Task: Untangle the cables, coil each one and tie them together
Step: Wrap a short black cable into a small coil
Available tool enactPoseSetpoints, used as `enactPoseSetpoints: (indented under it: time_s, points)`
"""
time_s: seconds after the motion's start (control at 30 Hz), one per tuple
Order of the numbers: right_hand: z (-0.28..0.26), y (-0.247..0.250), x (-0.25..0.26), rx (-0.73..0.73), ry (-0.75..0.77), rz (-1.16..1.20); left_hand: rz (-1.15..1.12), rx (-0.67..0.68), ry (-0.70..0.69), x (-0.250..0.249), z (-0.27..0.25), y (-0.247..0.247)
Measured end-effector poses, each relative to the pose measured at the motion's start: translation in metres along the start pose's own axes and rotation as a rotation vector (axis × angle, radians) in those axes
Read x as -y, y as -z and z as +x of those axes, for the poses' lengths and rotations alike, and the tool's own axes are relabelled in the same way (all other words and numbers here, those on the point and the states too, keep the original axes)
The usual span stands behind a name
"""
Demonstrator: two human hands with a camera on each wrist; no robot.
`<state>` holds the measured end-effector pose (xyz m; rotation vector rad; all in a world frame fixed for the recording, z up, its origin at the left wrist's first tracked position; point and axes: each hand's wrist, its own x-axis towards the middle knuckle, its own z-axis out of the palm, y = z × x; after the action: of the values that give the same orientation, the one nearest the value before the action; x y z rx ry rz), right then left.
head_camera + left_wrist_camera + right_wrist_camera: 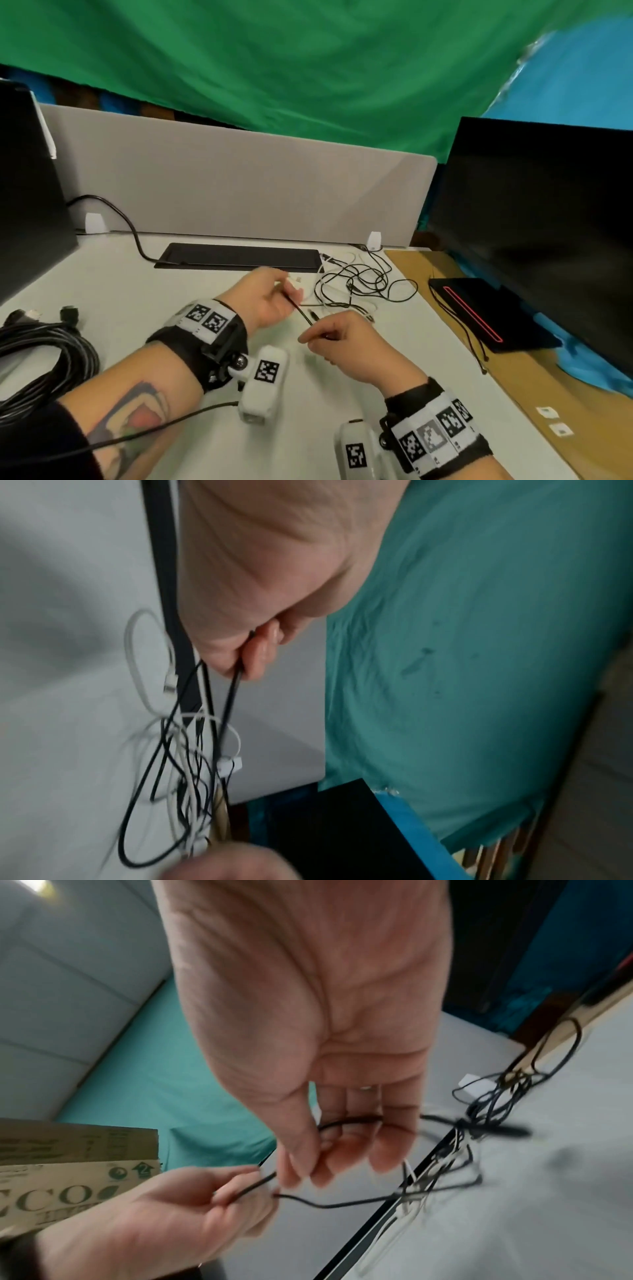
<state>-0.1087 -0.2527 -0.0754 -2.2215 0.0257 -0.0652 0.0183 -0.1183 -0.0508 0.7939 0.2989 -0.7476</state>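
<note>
While blur hides how many cables (pixel 356 284) tangle beside the keyboard (pixel 239 256), we pinch one black cable (pixel 303 312) with both hands: left (pixel 270 298), right (pixel 346 339).

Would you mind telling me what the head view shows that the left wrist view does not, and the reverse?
Only the head view shows the thick black cable bundle at the desk's left, the monitor and the right hand clearly. Only the left wrist view shows the left fingers pinching the thin black cable up close. Both show the left hand, that cable, and the black-and-white tangle.
</note>
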Motion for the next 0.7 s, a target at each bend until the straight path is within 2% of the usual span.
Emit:
enactPoseSetpoints:
  time_s: [0.1,0.27,0.37,0.5,0.57,0.7]
  points:
    - [-0.008,0.016,-0.003,-0.039,0.036,-0.006,0.113,0.009,-0.117,-0.023,-0.017,0.007]
    - [-0.012,0.036,-0.002,-0.233,0.093,0.142,0.539,-0.1,-0.278,-0.022,-0.044,0.035]
    - [-0.013,0.031,0.0,-0.297,0.113,0.035,0.87,-0.093,-0.285,-0.008,-0.059,0.047]
    - [-0.009,0.012,0.007,-0.391,0.245,-0.151,1.257,-0.052,-0.257,0.004,-0.072,0.057]
    - [-0.007,0.003,0.012,-0.396,0.294,-0.12,1.382,-0.039,-0.254,0.006,-0.078,0.06]
    - [-0.013,-0.014,0.025,-0.26,0.363,-0.017,1.551,-0.031,-0.352,0.005,-0.086,0.06]
